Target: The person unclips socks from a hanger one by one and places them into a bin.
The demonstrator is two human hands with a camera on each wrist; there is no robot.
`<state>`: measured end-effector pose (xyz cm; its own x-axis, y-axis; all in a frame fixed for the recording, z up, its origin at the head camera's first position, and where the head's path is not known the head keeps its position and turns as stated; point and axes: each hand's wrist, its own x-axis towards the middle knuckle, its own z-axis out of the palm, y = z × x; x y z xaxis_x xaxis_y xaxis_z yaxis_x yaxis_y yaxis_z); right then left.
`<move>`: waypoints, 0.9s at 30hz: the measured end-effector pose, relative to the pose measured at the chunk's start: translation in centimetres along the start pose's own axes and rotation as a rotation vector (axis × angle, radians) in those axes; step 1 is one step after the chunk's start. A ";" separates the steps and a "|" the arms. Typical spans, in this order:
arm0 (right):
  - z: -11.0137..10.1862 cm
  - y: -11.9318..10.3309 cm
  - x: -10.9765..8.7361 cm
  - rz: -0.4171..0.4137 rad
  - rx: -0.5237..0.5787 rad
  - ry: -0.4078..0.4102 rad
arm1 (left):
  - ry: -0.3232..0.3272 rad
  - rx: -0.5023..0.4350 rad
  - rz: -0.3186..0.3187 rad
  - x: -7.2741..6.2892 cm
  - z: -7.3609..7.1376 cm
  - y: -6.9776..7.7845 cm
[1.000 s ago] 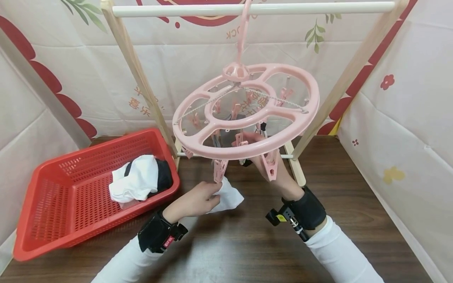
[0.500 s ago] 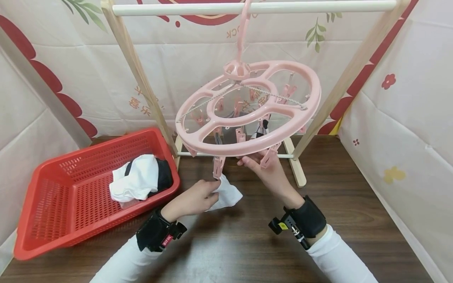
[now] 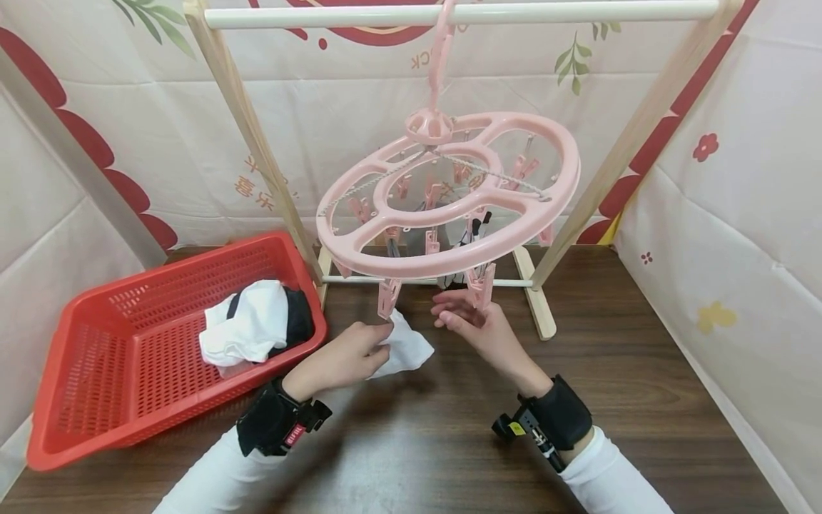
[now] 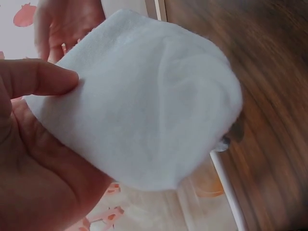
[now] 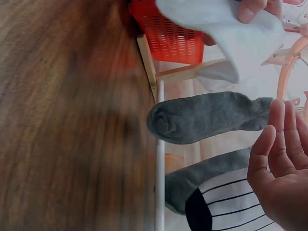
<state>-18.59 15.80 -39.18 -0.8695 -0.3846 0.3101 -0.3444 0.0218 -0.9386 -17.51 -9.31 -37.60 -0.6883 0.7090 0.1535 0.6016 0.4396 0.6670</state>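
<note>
My left hand (image 3: pixel 340 360) pinches a white sock (image 3: pixel 407 350) by its edge, below the front of a pink round clip hanger (image 3: pixel 411 268). In the left wrist view, the thumb (image 4: pixel 45 79) presses the soft cloth against the fingers, and the sock's rounded end spreads away from them. A pink clothes peg (image 3: pixel 389 298) hangs just over that hand. Near another front peg (image 3: pixel 480 287) is my right hand (image 3: pixel 491 335), palm turned up, fingers loosely extended and holding nothing. Beyond it, grey socks (image 5: pixel 207 118) and a striped white sock (image 5: pixel 236 199) hang from the hanger.
A red basket (image 3: pixel 167 389) at the left holds white and black clothing (image 3: pixel 247 325). The hanger's hook hangs on the white bar (image 3: pixel 546 14) of a wooden rack (image 3: pixel 250 135). Patterned cloth walls (image 3: pixel 726 235) enclose the brown table (image 3: pixel 616 421).
My right hand has come down and toward me from among the hanger's pegs, its fingers loosening. The left hand, still pinching the sock, has shifted slightly left. The hanger has swung a little.
</note>
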 end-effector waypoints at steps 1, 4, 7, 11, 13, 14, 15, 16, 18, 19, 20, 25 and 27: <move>0.0 0.1 -0.1 0.014 -0.003 0.000 | 0.005 0.001 0.004 -0.1 -0.1 0.0; 0.0 0.5 -0.4 0.040 -0.027 -0.004 | 0.023 0.013 0.006 -0.2 -0.7 0.0; -0.1 0.9 -0.7 0.052 -0.055 -0.013 | 0.043 0.022 -0.004 -0.4 -1.3 0.0; -0.1 1.2 -1.0 0.064 -0.064 -0.026 | 0.081 0.049 -0.012 -0.8 -2.4 -0.2; -0.1 1.3 -1.0 0.064 -0.066 -0.031 | 0.109 0.067 -0.008 -1.1 -3.0 -0.2; -0.1 1.3 -1.1 0.062 -0.068 -0.032 | 0.124 0.078 -0.009 -1.2 -3.4 -0.2; -0.1 1.3 -1.1 0.060 -0.073 -0.032 | 0.138 0.086 -0.011 -1.4 -3.7 -0.3; -0.1 1.4 -1.1 0.059 -0.074 -0.033 | 0.149 0.087 -0.014 -1.6 -4.1 -0.3; -0.1 1.5 -1.2 0.064 -0.083 -0.035 | 0.173 0.108 -0.017 -2.0 -4.7 -0.3; -0.1 1.6 -1.3 0.068 -0.085 -0.037 | 0.184 0.119 -0.018 -2.2 -5.0 -0.3; -0.1 1.6 -1.3 0.071 -0.086 -0.038 | 0.188 0.127 -0.023 -2.3 -5.3 -0.4; -0.1 2.1 -1.6 0.079 -0.078 -0.035 | 0.199 0.161 -0.058 -3.1 -6.6 -0.3; -0.1 2.3 -1.8 0.084 -0.070 -0.033 | 0.204 0.169 -0.085 -3.4 -7.2 -0.2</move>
<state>-17.85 16.59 -41.83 -0.8845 -0.4091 0.2244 -0.2957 0.1196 -0.9477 -18.21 -15.74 -33.02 -0.7965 0.5473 0.2571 0.5852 0.5907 0.5555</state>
